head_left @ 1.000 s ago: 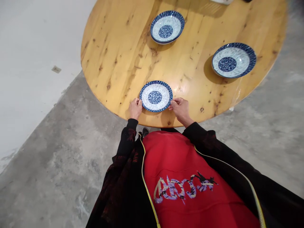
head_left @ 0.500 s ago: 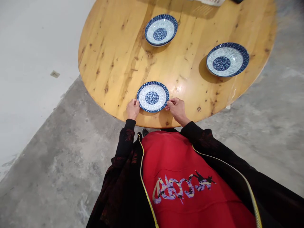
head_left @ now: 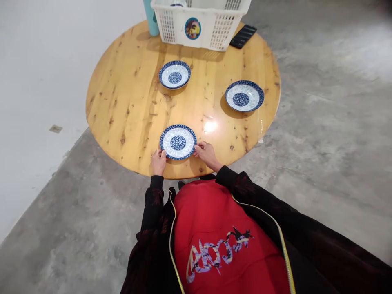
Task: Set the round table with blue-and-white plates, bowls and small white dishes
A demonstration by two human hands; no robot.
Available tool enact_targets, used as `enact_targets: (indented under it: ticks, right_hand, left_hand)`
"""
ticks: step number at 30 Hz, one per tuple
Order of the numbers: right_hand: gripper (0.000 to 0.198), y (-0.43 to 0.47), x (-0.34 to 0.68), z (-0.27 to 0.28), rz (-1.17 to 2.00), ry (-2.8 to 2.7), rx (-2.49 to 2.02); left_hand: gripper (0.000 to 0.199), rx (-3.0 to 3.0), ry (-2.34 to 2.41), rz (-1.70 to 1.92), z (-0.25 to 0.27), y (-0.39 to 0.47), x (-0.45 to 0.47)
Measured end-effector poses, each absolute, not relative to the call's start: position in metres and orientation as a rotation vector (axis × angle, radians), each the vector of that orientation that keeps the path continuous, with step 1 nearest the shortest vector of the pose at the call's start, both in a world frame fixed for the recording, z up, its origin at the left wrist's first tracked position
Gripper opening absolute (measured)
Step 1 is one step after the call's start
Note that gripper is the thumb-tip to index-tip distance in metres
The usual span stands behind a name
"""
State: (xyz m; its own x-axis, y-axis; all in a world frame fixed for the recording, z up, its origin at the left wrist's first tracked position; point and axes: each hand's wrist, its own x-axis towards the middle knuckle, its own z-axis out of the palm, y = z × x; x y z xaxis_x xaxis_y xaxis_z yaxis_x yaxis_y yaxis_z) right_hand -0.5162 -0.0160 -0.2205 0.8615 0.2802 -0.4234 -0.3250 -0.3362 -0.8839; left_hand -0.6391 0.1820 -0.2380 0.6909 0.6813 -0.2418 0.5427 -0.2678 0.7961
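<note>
Left hand [head_left: 158,162] and right hand [head_left: 207,154] each pinch the rim of the blue-and-white patterned plate [head_left: 178,143], gripping opposite sides, by the near edge of the round wooden table [head_left: 122,134]. Light, equal finger pressure should best hold it level. Beyond: one blue-rimmed bowl [head_left: 244,96] toward the right edge, another [head_left: 174,75] before the white plastic basket [head_left: 174,30] at the far edge.

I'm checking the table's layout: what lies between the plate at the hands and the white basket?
A blue-rimmed dish stands there on the wooden table, a little left of the straight line from plate to basket. The head view shows this.
</note>
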Motion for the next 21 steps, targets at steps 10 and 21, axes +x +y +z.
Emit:
enact_targets:
  ticks: [10, 21]
  right_hand:
    - [0.014, -0.016, -0.518, -0.213, 0.62, 0.049, -1.779]
    - [0.008, -0.084, -0.53, -0.233, 0.495, 0.303, -1.722]
  left_hand:
    - [0.025, 1.888, 0.962, 0.186, -0.234, 0.179, -0.634]
    - [0.017, 1.66, 1.201, 0.401, -0.224, 0.194, -0.716]
